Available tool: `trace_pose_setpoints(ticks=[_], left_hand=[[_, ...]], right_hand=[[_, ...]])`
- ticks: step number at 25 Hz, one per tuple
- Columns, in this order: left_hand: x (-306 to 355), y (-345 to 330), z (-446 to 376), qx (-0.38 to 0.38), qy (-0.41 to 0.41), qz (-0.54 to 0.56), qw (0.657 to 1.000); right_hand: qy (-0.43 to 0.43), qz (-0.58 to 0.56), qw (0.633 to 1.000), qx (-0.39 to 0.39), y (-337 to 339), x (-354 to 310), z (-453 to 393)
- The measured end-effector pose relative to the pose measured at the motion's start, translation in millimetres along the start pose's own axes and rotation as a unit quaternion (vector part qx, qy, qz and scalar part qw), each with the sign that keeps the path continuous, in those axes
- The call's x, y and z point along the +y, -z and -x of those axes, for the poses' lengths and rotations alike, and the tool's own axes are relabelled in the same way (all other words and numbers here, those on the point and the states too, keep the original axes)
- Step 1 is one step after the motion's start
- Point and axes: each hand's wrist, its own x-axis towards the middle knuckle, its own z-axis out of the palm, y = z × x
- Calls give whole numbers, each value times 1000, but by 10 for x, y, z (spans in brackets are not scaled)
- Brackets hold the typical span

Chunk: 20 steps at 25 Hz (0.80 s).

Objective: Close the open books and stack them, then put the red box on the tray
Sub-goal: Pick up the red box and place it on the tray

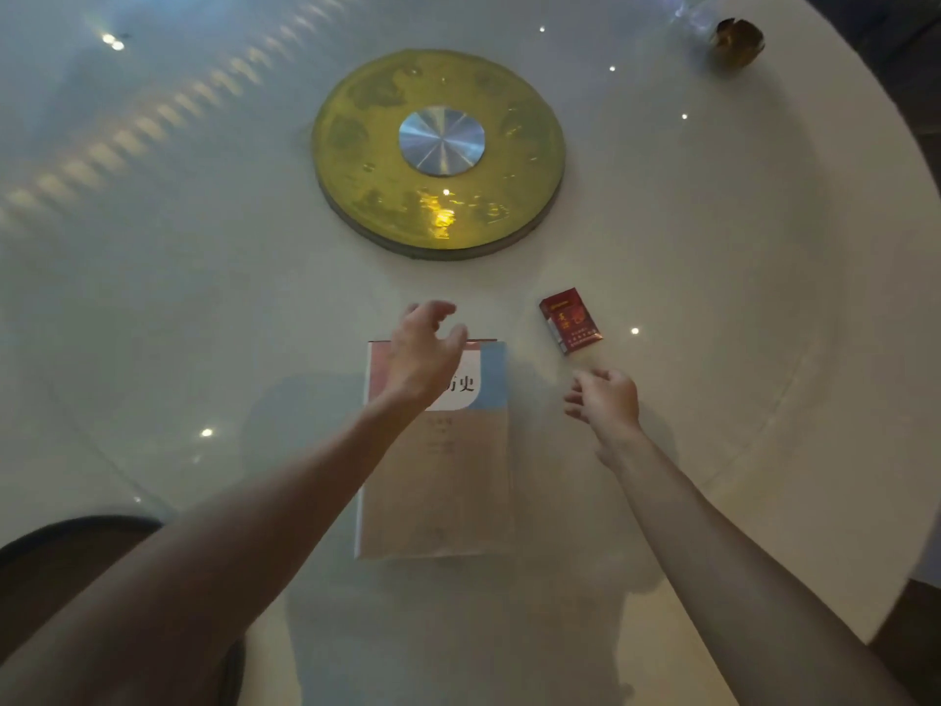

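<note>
A closed book (pixel 443 476) with a pink, blue and tan cover lies flat on the white table in front of me; a second book edge shows under its top edge. My left hand (pixel 425 349) hovers over the book's far end, fingers spread and holding nothing. The small red box (pixel 570 321) lies on the table to the right of the book. My right hand (pixel 606 397) is just below the box, fingers loosely curled, not touching it. The round golden tray (pixel 356 160) with a silver centre disc sits farther back in the middle of the table.
The round white glossy table (pixel 738 298) curves away at the right, with its edge close. A small golden-brown object (pixel 738 43) stands at the far right. A dark chair back (pixel 76 547) sits at the lower left.
</note>
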Motion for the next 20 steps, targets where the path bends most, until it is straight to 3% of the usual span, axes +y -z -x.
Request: trace_pose_setpoints(ticks=[3,10,14,20], left_hand=[[369,-416,-334,-97,-24,2,995],[417,-1114,-747,-166,-7,-41,985],[398,-1181,-726,-145,-16,-22,989],[389,-751,-530,-70,-13,38,997]], right_hand=[[-18,-27,999,-35,80,-145,-209],[-12,-82,992,-93,128,-237,-471],[-10,-82,992,-98,97,-278,-426],[30,-44,995,-79,-26,-401,-118]])
